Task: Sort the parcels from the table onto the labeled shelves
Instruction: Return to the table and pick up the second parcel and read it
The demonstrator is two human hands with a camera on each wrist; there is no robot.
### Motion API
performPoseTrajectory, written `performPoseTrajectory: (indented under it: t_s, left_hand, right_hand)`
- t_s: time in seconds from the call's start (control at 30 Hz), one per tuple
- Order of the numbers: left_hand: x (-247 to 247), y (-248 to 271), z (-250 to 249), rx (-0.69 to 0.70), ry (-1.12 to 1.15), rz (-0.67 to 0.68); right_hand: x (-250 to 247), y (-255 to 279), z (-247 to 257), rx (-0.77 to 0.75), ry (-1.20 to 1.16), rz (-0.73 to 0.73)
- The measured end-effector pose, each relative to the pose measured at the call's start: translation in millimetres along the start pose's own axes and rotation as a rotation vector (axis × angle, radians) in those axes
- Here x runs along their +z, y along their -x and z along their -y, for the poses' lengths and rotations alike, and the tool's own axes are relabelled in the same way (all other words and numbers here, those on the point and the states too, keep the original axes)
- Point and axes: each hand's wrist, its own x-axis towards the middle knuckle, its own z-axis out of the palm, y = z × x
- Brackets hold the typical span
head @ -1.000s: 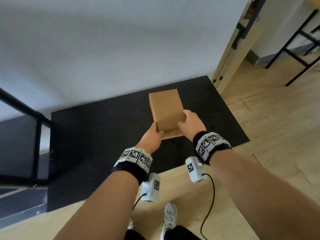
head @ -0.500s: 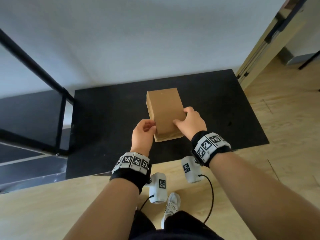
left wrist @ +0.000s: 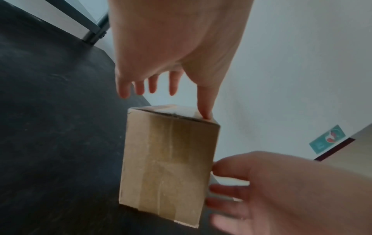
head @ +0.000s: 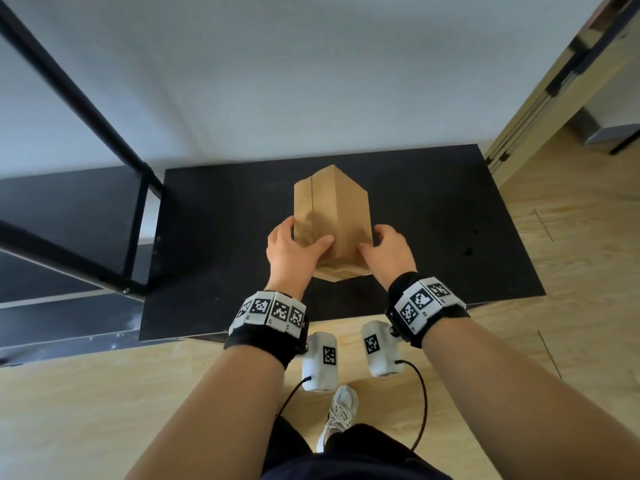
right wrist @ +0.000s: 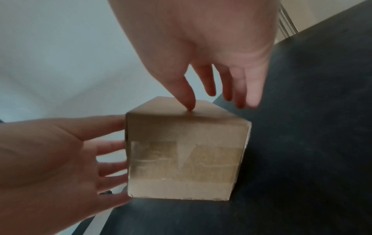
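A brown cardboard parcel [head: 332,216] lies lengthwise on the black table [head: 450,237], rolled so one long edge points up. My left hand [head: 291,251] is at its near left side, thumb laid across the upper face. My right hand [head: 388,251] is at its near right side. In the left wrist view the left hand [left wrist: 173,89] has its thumb on the parcel's [left wrist: 169,159] top edge and its fingers spread straight. In the right wrist view the right hand [right wrist: 211,90] touches the parcel [right wrist: 185,151] with its thumb, fingers straight. The parcel's taped end faces me.
A black metal shelf frame [head: 138,220] stands against the table's left side, with a dark lower board behind it. A white wall runs along the table's far edge. A wooden door frame [head: 554,81] rises at the right. Light wood floor [head: 519,358] surrounds the table.
The parcel lay flat and is now rolled up onto a long edge. My left hand shifted from the near end to the left side, thumb on top. The view swung left.
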Motion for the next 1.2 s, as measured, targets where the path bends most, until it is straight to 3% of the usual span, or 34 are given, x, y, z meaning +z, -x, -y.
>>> performPoseTrajectory:
  t_s: [0.13, 0.3, 0.7, 0.87, 1.03, 1.2]
  left_hand:
    - [13.2, 2.8, 1.1, -0.092, 0.054, 0.101]
    - [26.7, 6.5, -3.7, -0.010, 0.014, 0.179]
    - [-8.0, 12.3, 0.9, 0.026, 0.043, 0.024]
    - [-34.1, 12.6, 9.9, 0.033, -0.004, 0.023]
    - [-44.1, 8.7, 18.8, -0.125, -0.068, 0.105]
    - [-34.6, 8.2, 27.7, -0.119, -0.072, 0.176]
  right_hand:
    - [-14.6, 0.7, -0.5, -0.064, -0.043, -0.108]
    - [-18.8, -0.2, -6.6, -0.046, -0.046, -0.077]
    - [9.1, 6.3, 2.1, -0.017, -0.018, 0.055]
    - [32.1, 17.1, 15.1, 0.024, 0.035, 0.090]
    - [30.0, 23.4, 17.1, 0.007, 0.084, -0.040]
    - [16.8, 25.8, 9.5, 0.003, 0.093, -0.105]
